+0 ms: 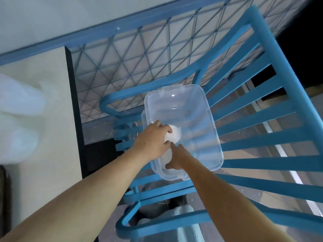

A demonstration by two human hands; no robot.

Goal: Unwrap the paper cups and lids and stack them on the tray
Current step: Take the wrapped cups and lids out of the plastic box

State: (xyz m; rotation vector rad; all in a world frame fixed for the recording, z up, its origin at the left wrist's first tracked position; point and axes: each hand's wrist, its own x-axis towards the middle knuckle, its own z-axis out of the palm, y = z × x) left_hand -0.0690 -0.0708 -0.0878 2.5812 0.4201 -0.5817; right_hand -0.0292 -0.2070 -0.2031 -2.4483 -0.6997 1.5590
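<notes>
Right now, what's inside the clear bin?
A white stack, cups or lids unclear, held by the left hand and right hand, which cover part of it. Clear bin otherwise looks empty.

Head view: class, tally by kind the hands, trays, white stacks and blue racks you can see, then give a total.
Hands: 2 (left hand, right hand)
Tray: 1
White stack: 1
Blue rack: 1
Total: 5

view: head-worn, single | facing: forward and steeply down | range: near, over the clear tray [197, 105] on blue slats [271, 165]
</notes>
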